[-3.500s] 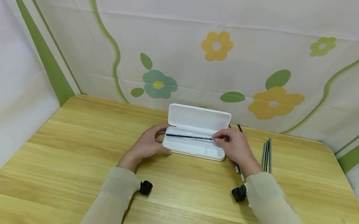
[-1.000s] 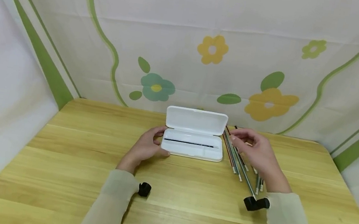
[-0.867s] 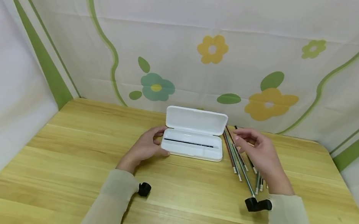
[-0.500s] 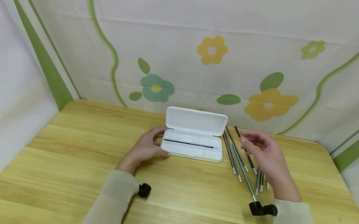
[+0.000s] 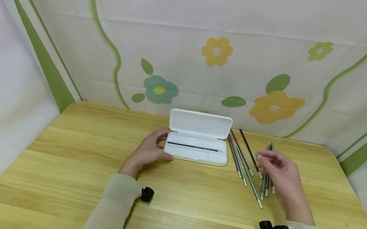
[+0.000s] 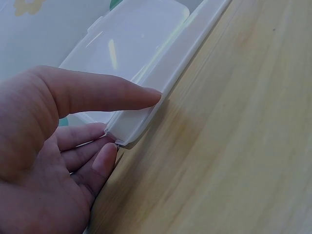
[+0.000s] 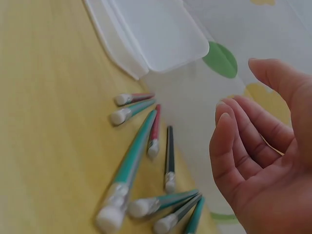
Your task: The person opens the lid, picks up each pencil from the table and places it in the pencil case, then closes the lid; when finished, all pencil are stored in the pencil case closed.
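A white pencil case (image 5: 182,154) stands with its lid (image 5: 200,124) raised at the back of the table. Inside it lies one dark pencil (image 5: 194,146), lengthwise. My left hand (image 5: 147,150) holds the case's left end, thumb along the front edge and fingers at the end wall, as the left wrist view shows. My right hand (image 5: 282,178), fingers loosely bent and holding nothing, hovers over a cluster of eraser-tipped pencils right of the case. A black pencil (image 5: 248,149) and a green pencil (image 7: 131,163) lie nearby, and a small bunch of pencils (image 5: 262,191) is partly hidden beneath this hand.
Red and green pencils (image 5: 234,154) lie slantwise close against the case's right side. Behind the wooden table (image 5: 190,210) hangs a white curtain (image 5: 180,42) printed with flowers. A black wrist camera (image 5: 147,194) sits at the left cuff.
The dark pencil pinched by my right hand is now released in the case. That hand has drawn right and nearer to me, over the pencils. My left hand stays on the case.
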A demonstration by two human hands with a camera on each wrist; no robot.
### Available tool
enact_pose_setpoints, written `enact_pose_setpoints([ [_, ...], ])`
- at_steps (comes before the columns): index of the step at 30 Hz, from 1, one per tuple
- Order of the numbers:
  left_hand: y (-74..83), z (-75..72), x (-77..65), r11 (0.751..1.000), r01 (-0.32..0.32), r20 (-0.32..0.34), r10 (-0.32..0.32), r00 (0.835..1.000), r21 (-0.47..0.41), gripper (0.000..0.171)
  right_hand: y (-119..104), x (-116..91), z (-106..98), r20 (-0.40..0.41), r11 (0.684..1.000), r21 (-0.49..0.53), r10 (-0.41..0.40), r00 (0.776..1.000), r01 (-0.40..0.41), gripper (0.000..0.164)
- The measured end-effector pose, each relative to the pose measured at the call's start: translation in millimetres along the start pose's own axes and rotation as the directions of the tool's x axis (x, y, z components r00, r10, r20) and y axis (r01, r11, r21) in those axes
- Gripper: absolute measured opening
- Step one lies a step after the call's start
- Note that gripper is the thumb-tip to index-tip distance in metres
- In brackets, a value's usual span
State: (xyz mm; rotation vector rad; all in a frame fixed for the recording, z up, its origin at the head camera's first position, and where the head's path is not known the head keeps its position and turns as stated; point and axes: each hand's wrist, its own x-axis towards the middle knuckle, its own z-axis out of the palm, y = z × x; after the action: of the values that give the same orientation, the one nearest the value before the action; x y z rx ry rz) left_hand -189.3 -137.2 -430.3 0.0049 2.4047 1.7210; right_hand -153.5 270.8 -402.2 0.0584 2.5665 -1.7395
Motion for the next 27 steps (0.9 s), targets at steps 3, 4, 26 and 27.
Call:
enact_pose_setpoints([
  [3, -0.1, 0.2, -0.3, 1.0, 0.0, 0.004, 0.0, 1.0, -0.005, 0.089, 7, -1, -1, -0.005, 0.999, 0.006, 0.039, 0.999, -0.039, 0.055],
  [4, -0.1, 0.1, -0.3, 1.0, -0.001, 0.006, 0.001, 1.0, -0.006, 0.09, 9, -1, -1, -0.006, 0.999, 0.009, 0.049, 0.999, -0.049, 0.055],
  [26, 2.1, -0.3, -2.0, 1.0, -0.009, 0.009, 0.009, 1.0, -0.003, 0.089, 23, -6, -19, -0.113, 0.98, -0.008, 0.198, 0.974, -0.2, 0.038],
  [27, 2.1, -0.3, -1.9, 1.0, -0.009, 0.011, 0.01, 1.0, -0.003, 0.089, 25, -7, -22, -0.117, 0.977, -0.019, 0.209, 0.971, -0.212, 0.037],
])
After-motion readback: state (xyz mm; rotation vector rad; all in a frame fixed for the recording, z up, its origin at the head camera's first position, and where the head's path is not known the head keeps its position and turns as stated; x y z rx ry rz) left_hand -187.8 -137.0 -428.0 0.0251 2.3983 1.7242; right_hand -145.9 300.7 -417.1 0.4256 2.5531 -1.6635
